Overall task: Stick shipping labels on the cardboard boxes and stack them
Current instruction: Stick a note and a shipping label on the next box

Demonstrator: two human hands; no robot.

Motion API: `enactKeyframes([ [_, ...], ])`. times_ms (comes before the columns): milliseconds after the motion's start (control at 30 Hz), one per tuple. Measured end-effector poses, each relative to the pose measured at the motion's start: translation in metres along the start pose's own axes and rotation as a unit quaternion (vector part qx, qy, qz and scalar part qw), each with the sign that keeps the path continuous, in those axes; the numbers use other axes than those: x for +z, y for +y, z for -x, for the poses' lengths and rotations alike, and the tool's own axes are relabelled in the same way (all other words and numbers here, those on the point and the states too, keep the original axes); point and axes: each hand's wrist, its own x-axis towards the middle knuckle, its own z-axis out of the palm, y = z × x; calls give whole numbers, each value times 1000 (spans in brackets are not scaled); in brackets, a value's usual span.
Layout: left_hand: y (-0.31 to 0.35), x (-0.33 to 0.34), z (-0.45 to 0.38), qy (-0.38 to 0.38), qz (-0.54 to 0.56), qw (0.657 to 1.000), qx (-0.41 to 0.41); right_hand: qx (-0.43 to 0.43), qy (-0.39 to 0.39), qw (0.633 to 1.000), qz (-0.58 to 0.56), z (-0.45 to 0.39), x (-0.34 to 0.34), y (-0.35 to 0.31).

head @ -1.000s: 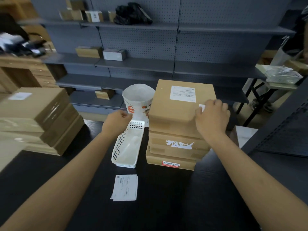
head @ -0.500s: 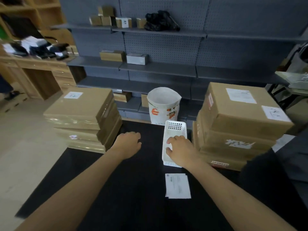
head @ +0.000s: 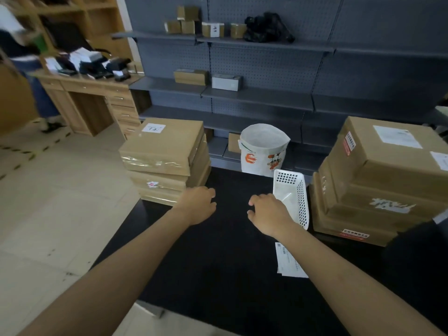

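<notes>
Both of your hands are holding nothing: your left hand [head: 197,204] and right hand [head: 268,214] are hovering over the black table [head: 218,263] with fingers loosely curled. Your left hand is reaching near the stack of boxes [head: 167,161] at the table's left end, whose top box is carrying only a small white slip. Your right hand is sitting just beside the white basket [head: 294,197]. The labelled stack [head: 378,180] is standing to your right, and loose labels [head: 289,261] are lying beside your right forearm.
</notes>
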Motion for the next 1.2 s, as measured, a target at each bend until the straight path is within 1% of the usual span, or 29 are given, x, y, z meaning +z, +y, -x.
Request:
enactKeyframes([
  [167, -50, -10, 11, 1, 3, 999, -35, -16, -11, 1000, 23, -19, 3, -46],
  [300, -105, -15, 8, 1, 7, 999, -36, -14, -2, 1000, 17, -45, 8, -88],
  [433, -167, -15, -1, -1, 21, 999, -37, 19, -8, 1000, 0, -82, 21, -146],
  [567, -204, -6, -9, -14, 39, 999, -15, 37, -12, 999, -19, -116, 35, -199],
  [667, -223, 0, -14, -26, 37, 999, 5, 62, -10, 997, -42, -129, 44, -219],
  [733, -233, -3, -20, -11, 44, 999, 2, 76, -7, 996, -52, -138, 47, -220],
  [767, -235, -7, -24, 4, 52, 999, 0, 83, 5, 994, -67, -144, 48, -219],
  [800, -236, -11, -29, 24, 66, 998, -3, 94, 33, 990, -96, -149, 48, -216],
  [833, -236, -15, -34, 52, 90, 995, -8, 104, 79, 983, -133, -154, 46, -214],
  [900, -236, -21, -44, 130, 172, 976, -37, 127, 178, 953, -211, -168, 40, -210],
  [967, -239, -29, -55, 218, 263, 936, -78, 165, 243, 908, -298, -185, 34, -207],
  [1000, -243, -34, -62, 247, 302, 915, -102, 187, 253, 888, -337, -195, 30, -206],
  [1067, -258, -42, -75, 273, 364, 876, -157, 221, 260, 855, -391, -216, 26, -204],
  [1133, -278, -44, -89, 276, 386, 855, -211, 248, 256, 840, -408, -234, 23, -202],
  [1200, -301, -38, -105, 260, 406, 838, -257, 272, 238, 840, -405, -252, 25, -199],
])
